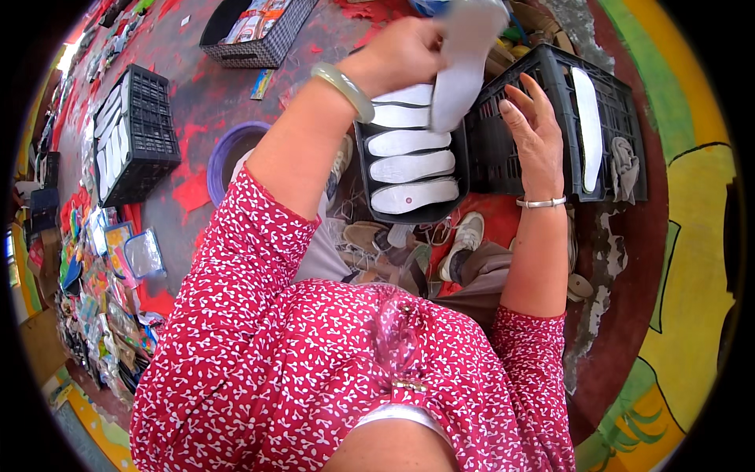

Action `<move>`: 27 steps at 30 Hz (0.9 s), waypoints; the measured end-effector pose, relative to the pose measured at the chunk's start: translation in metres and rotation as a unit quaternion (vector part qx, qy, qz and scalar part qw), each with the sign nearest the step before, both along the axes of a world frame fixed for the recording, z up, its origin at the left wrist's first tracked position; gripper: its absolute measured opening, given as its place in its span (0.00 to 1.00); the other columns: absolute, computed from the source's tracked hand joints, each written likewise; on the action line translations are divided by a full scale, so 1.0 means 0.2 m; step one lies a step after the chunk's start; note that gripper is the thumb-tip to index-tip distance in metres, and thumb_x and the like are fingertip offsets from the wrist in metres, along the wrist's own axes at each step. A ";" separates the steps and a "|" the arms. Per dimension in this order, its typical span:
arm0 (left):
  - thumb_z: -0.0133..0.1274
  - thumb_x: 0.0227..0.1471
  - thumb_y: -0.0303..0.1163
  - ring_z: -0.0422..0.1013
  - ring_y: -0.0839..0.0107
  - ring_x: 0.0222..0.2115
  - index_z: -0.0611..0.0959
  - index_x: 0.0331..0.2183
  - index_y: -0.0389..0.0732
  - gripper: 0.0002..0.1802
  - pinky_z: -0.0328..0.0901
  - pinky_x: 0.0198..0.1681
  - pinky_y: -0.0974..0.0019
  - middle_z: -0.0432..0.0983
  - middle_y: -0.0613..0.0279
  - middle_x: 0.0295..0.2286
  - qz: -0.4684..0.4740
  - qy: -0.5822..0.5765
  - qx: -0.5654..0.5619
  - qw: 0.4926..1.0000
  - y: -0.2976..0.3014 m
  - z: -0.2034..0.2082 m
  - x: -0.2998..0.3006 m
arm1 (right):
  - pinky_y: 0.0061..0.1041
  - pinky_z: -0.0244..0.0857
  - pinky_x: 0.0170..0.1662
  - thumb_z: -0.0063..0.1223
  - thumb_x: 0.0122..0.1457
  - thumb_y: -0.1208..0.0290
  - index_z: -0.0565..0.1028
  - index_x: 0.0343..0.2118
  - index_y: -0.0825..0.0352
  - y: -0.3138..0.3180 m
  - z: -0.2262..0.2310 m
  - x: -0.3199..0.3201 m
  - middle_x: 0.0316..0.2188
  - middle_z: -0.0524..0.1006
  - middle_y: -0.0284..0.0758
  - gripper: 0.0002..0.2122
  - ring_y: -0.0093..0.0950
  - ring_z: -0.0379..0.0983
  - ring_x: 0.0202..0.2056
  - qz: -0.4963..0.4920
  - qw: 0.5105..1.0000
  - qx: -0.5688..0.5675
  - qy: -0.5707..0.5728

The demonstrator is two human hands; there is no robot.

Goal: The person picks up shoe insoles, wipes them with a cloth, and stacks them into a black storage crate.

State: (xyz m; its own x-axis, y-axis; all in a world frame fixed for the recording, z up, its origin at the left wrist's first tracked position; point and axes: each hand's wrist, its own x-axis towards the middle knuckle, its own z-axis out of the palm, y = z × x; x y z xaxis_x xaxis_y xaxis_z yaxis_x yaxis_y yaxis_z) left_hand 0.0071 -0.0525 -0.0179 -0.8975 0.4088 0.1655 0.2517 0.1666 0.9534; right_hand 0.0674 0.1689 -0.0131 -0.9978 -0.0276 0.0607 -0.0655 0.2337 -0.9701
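Note:
My left hand (405, 57), with a pale green bangle on its wrist, is closed on a white insole (462, 75). The insole hangs toe to heel above a black plastic bin (462, 177) and is slightly blurred. Inside the bin, several white insoles (412, 167) lie in a row, one behind another. To the right, my right hand (536, 141) is raised with its fingers apart and nothing in it. A silver bangle circles that wrist. Another white insole (587, 130) rests along a large black crate (641, 153) beside the right hand.
A grey cloth (624, 169) hangs on the large crate. Further left are a purple basin (216, 169), a patterned storage box (259, 55) with packets, and a black crate (153, 149) of white insoles. Plastic packages (118, 330) pile up at far left. Shoes (465, 240) show below the bin.

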 end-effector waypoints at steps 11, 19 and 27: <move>0.51 0.44 0.22 0.71 0.71 0.32 0.76 0.37 0.33 0.14 0.66 0.36 0.67 0.76 0.58 0.31 -0.113 0.017 -0.150 0.982 0.11 0.01 0.08 | 0.11 0.53 0.24 0.56 0.51 0.76 0.73 0.42 0.68 0.00 0.01 0.01 0.28 0.74 0.27 0.14 0.13 0.66 0.26 0.036 0.984 -0.094 -0.149; 0.52 0.44 0.23 0.71 0.74 0.31 0.75 0.39 0.32 0.16 0.67 0.35 0.69 0.76 0.59 0.33 -0.030 0.038 -0.064 0.997 0.13 -0.03 0.03 | 0.13 0.60 0.27 0.59 0.49 0.72 0.67 0.50 0.70 -0.03 -0.02 0.01 0.36 0.74 0.33 0.23 0.15 0.68 0.26 0.042 0.999 -0.019 -0.025; 0.53 0.43 0.25 0.74 0.72 0.31 0.76 0.38 0.31 0.16 0.67 0.35 0.69 0.77 0.56 0.30 0.087 0.106 -0.115 0.984 0.16 0.03 0.01 | 0.24 0.67 0.36 0.61 0.44 0.70 0.66 0.51 0.65 -0.11 0.06 -0.08 0.45 0.70 0.39 0.28 0.24 0.71 0.27 -0.101 0.913 0.299 0.260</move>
State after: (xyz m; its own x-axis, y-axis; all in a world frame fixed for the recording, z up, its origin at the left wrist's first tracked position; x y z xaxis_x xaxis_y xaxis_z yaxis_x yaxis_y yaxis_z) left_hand 0.0090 -0.0214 -0.0129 -0.9127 0.2999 0.2777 0.3893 0.4308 0.8142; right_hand 0.0514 0.1466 -0.0010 -0.8271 -0.0288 0.5613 -0.3769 0.7692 -0.5161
